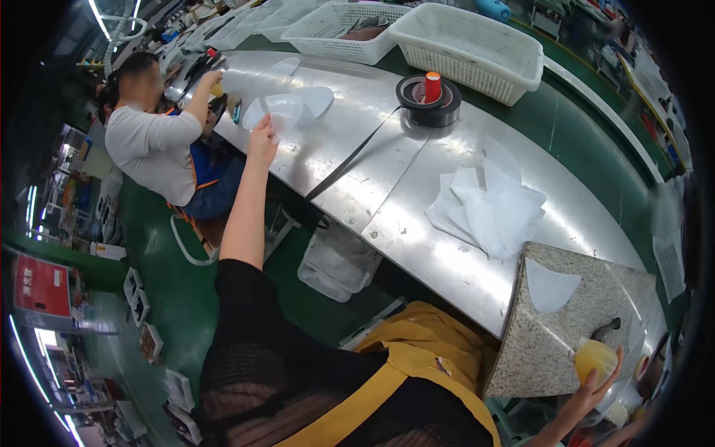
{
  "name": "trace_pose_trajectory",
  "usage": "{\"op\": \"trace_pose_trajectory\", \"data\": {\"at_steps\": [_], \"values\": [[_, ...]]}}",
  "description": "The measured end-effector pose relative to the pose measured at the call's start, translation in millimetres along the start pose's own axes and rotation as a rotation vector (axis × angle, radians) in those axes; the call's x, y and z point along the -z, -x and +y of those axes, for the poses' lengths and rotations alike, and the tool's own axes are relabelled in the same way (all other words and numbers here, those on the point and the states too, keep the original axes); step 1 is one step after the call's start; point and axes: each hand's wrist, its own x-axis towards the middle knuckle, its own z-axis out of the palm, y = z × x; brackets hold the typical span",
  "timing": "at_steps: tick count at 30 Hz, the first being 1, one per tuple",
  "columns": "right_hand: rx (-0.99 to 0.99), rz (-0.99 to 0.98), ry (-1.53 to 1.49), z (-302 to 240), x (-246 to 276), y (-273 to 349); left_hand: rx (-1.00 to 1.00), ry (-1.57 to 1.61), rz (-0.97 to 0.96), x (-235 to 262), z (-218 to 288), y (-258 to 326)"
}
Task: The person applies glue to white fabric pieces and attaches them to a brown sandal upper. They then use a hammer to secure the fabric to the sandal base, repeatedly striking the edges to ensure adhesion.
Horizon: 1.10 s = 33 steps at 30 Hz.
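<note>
In the head view, the left hand's (262, 141) fingers are pinched on a thin white piece (287, 110) over the worktop (439, 287), while the right hand's (598, 381) fingers curl around a yellow bottle (593, 359). One cut piece (551, 286) lies on the speckled slab (532, 357) and a loose pile (488, 208) seems left to handle. The worktop is shiny, scuffed metal above a green floor (167, 298), with a co-worker (153, 145) seated farther along.

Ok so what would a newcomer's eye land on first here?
Probably the red spool inside the black roll, near the metal table's far edge. Next, the yellow bottle in the right hand, by the speckled slab at lower right, and the white sheet in the left hand, upper left.
</note>
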Motion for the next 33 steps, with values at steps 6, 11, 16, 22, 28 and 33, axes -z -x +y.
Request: {"op": "trace_pose_trajectory", "data": {"at_steps": [6,11,16,22,28,33], "values": [[-0.046,0.084,0.063,3.5,0.4,-0.1,-0.006,-0.175,0.079,48.0,-31.9,-73.7],[0.008,0.127,0.195,6.4,5.7,-3.3,-0.119,-1.190,0.339,44.6,-27.0,-85.1],[-0.017,0.110,0.096,17.8,4.1,-5.8,-0.548,-1.665,0.031,-10.2,-16.0,-55.8],[-0.007,0.138,-0.095,-1.1,6.1,3.4,-0.106,-1.963,-0.108,-69.0,-71.7,-84.6],[-0.218,0.179,-0.524,-5.8,8.9,2.0,-0.307,-1.116,-0.253,-17.8,-54.6,-144.3],[-0.370,0.208,-0.805,-1.7,17.2,13.8,-0.301,-0.466,-0.784,-197.7,-7.2,93.9]]}}
